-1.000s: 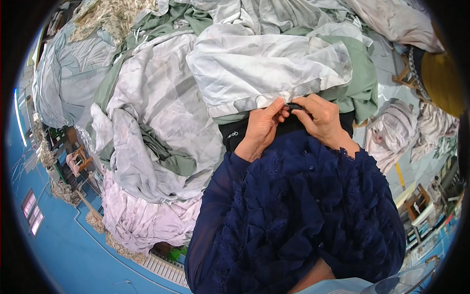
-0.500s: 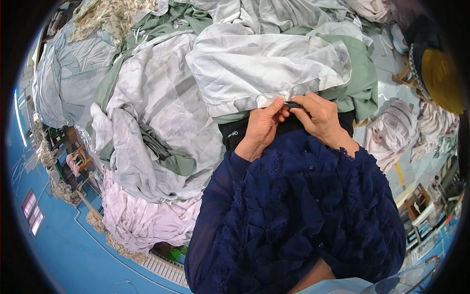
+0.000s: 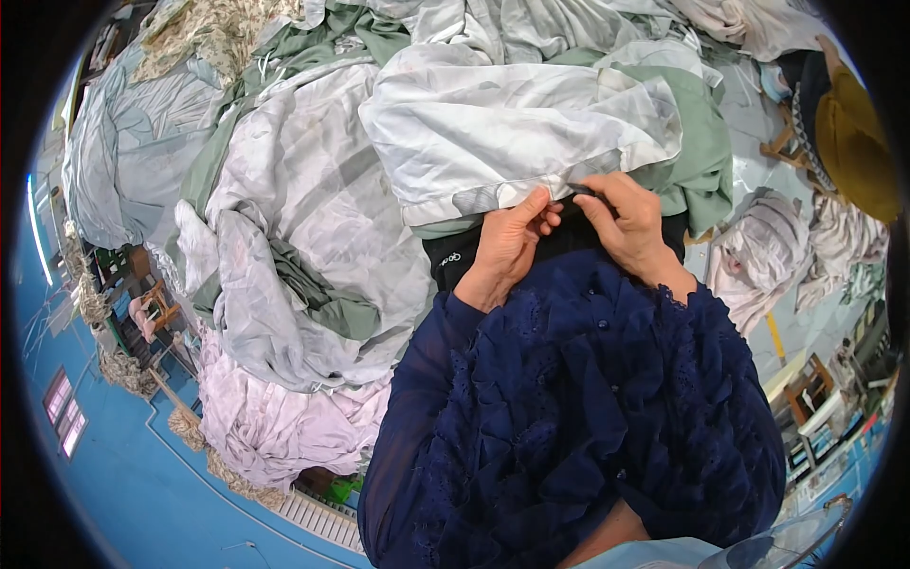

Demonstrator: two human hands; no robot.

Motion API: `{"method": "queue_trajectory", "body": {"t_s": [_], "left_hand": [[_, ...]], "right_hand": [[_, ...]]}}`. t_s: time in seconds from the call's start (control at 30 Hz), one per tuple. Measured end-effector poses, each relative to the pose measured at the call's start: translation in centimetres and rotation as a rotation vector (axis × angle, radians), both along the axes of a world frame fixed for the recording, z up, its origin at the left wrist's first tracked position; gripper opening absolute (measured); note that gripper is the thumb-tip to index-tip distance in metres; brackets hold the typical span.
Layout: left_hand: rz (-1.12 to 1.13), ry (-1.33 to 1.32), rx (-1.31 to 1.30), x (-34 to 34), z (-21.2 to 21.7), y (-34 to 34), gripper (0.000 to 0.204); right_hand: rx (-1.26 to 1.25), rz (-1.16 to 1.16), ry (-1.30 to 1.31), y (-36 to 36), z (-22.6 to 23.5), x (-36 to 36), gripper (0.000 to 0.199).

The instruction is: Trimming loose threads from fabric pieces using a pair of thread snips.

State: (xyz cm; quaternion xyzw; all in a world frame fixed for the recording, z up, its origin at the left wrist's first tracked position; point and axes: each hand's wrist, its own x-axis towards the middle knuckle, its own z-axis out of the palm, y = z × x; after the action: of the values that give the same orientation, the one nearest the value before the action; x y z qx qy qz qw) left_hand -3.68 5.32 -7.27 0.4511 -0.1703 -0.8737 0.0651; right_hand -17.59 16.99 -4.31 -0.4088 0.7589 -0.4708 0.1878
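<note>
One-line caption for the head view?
Left hand and right hand pinch white sheet's hem over heaped pale linens.

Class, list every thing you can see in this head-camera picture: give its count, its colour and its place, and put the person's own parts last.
white sheet: one, white with faint grey print, top centre, its lower edge pinched by both hands
green cloth: one, pale green, under the white sheet at the right
grey-white heap: several crumpled pieces, left of centre
pink cloth: one bundle, pale pink, lower left
floral cloth: one, cream patterned, top left
black cloth: one, black, under the hands
floor: blue, lower left
left hand: one, bare, thumb on the sheet's edge
right hand: one, bare, gripping the same edge
sleeves: two, dark blue lace, lower centre
</note>
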Motion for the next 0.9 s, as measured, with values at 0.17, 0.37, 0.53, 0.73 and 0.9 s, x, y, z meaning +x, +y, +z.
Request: {"method": "queue_trajectory", "body": {"t_s": [0.17,0.37,0.53,0.73,0.9], "left_hand": [[0.012,-0.013,-0.016,0.5,0.2,-0.3,0.020],[-0.109,-0.022,-0.113,0.7,2.2,-0.2,0.021],[-0.184,-0.176,-1.944,0.8,3.6,-0.6,0.024],[-0.351,-0.314,-2.157,-0.8,3.1,-3.4,0.020],[-0.385,-0.159,-1.471,-1.0,4.2,-5.9,0.009]], "right_hand": [[0.055,0.053,0.037,-0.7,1.1,-0.2,0.029],[0.079,0.037,0.265,-0.1,-0.3,-2.3,0.032],[-0.031,0.011,0.383,-1.5,1.7,-3.5,0.026],[-0.063,0.042,0.267,-2.1,2.2,-3.9,0.014],[0.082,0.033,-0.127,-1.6,1.9,-4.6,0.007]]}}
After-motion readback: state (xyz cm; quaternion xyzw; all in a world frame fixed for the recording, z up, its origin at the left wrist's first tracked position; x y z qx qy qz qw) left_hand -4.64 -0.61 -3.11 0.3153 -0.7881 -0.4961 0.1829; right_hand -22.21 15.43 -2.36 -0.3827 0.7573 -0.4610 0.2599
